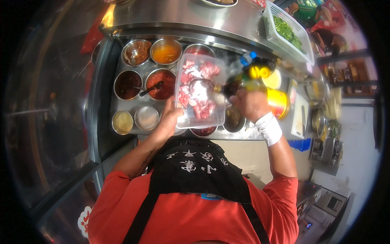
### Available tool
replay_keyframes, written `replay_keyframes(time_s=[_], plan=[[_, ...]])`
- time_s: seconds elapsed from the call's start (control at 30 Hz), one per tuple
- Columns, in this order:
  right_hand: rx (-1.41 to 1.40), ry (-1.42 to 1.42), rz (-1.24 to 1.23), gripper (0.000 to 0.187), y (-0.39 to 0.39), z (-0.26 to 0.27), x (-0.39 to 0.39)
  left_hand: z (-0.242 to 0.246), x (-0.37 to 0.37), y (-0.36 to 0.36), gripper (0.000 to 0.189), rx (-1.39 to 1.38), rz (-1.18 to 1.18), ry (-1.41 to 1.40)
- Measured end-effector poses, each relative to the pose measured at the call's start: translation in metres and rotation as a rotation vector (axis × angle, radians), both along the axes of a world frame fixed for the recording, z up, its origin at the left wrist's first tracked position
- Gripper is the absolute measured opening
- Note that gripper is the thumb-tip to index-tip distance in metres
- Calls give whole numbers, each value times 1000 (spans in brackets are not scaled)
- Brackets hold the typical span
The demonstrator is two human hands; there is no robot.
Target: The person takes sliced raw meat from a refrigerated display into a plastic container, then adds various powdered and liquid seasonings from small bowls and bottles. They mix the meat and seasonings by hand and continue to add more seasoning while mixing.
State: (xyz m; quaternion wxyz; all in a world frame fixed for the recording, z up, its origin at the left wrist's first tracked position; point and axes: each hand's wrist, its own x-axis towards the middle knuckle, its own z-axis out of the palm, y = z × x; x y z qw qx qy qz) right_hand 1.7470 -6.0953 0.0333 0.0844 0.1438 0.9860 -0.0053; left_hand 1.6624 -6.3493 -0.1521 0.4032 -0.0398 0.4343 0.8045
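Observation:
My left hand (171,117) grips the near left side of a clear plastic tub (221,114), its thumb over the rim. Pieces of raw red meat (204,108) lie inside the tub, and glare whitens its middle. Blurred, my right hand (253,105) is closed around a dark bottle (231,88). The bottle is tipped, with its gold-coloured neck pointing left over the tub. A white wrap (268,128) covers my right wrist. Just right of that hand is a jar with a yellow and red label (278,103). Below it, a bowl of dark seasoning (233,119) is partly covered.
Left of the tub stand several metal bowls, including red chilli sauce (161,80), orange liquid (166,54) and pale powder (122,122). A knife (303,120) lies on a white cutting board (297,122). A white basket (269,21) of greens sits on the raised steel shelf (182,13).

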Motion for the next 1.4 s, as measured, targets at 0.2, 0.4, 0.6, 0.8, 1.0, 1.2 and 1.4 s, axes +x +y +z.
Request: replay_keyframes(time_s=[0.2, 0.4, 0.6, 0.8, 1.0, 1.2, 1.4], plan=[[-38, 67, -63, 30, 8, 9, -1, -7, -4, 1, 66, 24, 1, -11], [-742, 370, -370, 33, 39, 3, 10, -9, -11, -1, 60, 7, 25, -10], [-1157, 820, -485, 33, 75, -31, -20, 0, -35, -16, 50, -71, 9, 136], [-1380, 923, -549, 26, 81, -125, -73, 16, -43, -38, 48, -188, 81, 62], [-749, 714, -547, 35, 103, -208, -89, 27, -15, -32, 51, -227, 135, 79], [-671, 609, -545, 36, 91, -209, -10, 31, -4, -55, 54, -190, 133, 83], [-867, 530, -657, 52, 178, -221, 46, 27, 41, -46, 68, -158, 149, 41]])
